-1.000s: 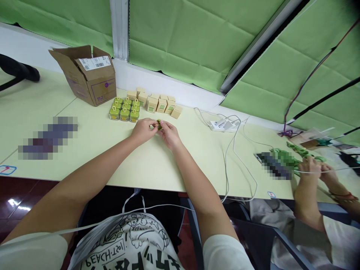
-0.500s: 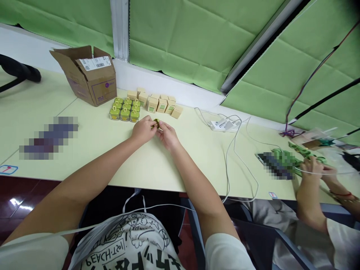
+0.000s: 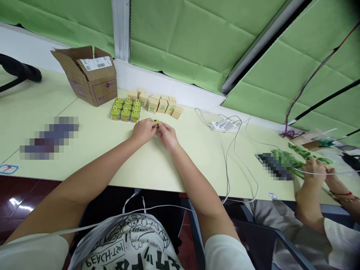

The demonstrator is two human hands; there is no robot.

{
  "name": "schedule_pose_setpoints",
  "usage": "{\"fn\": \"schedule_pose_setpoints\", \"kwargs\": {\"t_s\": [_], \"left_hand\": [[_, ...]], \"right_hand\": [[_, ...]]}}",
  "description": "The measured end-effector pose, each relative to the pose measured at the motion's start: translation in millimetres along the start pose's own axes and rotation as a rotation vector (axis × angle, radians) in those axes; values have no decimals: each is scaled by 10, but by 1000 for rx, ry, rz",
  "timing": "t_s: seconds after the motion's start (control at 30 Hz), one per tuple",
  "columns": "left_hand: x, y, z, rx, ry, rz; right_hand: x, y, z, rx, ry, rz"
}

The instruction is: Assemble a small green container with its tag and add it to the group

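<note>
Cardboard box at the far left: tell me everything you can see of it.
The cardboard box is brown corrugated board, its top flaps open, one bearing a white barcode label, a round purple mark on its side. It rests on the pale table, apart from the green-lidded jars to its right. No hand touches it.

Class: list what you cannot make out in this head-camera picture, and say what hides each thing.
Head view:
- Green piece: tiny, mostly covered by the left hand and right hand pinching it.
- Left patch and right patch on the table: pixelated.
- Box: flaps hide its inside; label too small to read.
- Co-worker's far arm: cut by the right edge.
</note>
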State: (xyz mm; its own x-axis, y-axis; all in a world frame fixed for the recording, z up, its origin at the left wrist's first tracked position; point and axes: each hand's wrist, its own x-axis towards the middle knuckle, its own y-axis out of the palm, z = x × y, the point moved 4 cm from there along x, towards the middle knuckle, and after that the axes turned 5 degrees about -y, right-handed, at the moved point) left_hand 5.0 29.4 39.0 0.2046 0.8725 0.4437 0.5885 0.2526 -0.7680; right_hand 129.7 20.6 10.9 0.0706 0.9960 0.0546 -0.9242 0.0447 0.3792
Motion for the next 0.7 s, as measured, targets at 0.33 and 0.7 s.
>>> {"fn": "schedule_pose_setpoints", "kwargs": {"t_s": [0.33, 0.7], "left_hand": [[-6, 26, -8, -57, 44, 39], [-44, 12, -67, -54, 110, -2]], "right_hand": [[35, -52, -18, 31, 15, -28], [38, -105, 38, 76, 32, -84]]}}
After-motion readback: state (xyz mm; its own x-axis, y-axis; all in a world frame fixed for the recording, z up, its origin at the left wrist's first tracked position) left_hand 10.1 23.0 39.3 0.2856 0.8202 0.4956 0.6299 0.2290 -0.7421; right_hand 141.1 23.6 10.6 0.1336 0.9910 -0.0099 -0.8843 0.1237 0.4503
